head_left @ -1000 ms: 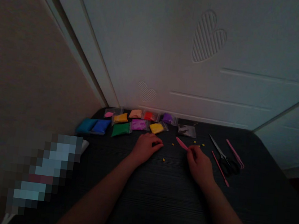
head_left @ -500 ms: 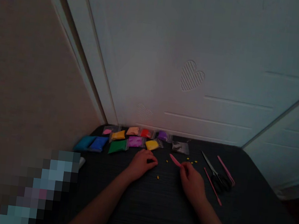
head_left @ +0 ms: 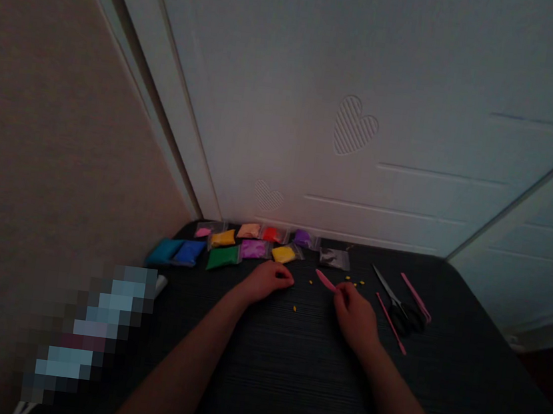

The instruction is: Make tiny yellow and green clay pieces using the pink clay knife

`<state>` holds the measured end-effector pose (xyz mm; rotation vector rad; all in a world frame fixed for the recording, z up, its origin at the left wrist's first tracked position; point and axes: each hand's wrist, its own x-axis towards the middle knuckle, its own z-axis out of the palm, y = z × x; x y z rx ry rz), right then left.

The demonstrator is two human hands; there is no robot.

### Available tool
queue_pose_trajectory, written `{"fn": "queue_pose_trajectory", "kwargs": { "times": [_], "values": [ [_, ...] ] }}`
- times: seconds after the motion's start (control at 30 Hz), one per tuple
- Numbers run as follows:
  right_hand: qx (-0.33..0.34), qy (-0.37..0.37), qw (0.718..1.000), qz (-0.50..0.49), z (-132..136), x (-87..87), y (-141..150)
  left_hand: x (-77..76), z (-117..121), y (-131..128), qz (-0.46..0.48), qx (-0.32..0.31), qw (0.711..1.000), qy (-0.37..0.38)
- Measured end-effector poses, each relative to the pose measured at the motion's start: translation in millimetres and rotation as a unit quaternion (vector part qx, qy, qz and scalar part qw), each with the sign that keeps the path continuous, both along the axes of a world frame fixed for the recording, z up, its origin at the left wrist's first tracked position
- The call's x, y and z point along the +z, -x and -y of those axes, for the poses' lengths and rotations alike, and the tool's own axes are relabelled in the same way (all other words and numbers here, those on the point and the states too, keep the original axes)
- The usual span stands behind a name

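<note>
My right hand rests on the dark table with its fingers pinched on a pink modelling tool, whose blade points up and left. My left hand lies on the table with fingers curled, its fingertips pressed together near a yellow bag; what they hold, if anything, is hidden. Small yellow crumbs lie between and beyond the hands. Several small bags of coloured clay sit in two rows behind my left hand, among them a green bag and a blue bag.
Black scissors and two more pink tools lie right of my right hand. A dark bag sits at the back. White panels with heart shapes rise behind the table. A blurred object is at the left edge.
The view has shifted a little, so everything sits slightly differently in the picture. Both hands keep their poses, the right still pinching the pink tool.
</note>
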<state>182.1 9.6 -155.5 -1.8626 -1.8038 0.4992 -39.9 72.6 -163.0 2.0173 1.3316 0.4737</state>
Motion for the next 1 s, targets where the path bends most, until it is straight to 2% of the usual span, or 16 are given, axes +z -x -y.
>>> {"fn": "queue_pose_trajectory", "kwargs": {
  "times": [0.27, 0.8, 1.0],
  "values": [
    [0.005, 0.002, 1.0, 0.002, 0.8, -1.0, -0.8, -1.1, -5.1, -5.7, -0.043, 0.044, 0.998, 0.005],
    [0.008, 0.002, 1.0, 0.006, 0.4, 0.5, -1.4, 3.4, 3.7, -4.9, -0.068, 0.013, 0.996, -0.063],
    [0.007, 0.001, 1.0, 0.009, 0.4, 0.7, -0.6, -1.0, 1.0, -6.2, -0.078, 0.024, 0.994, -0.07]
  ]
}}
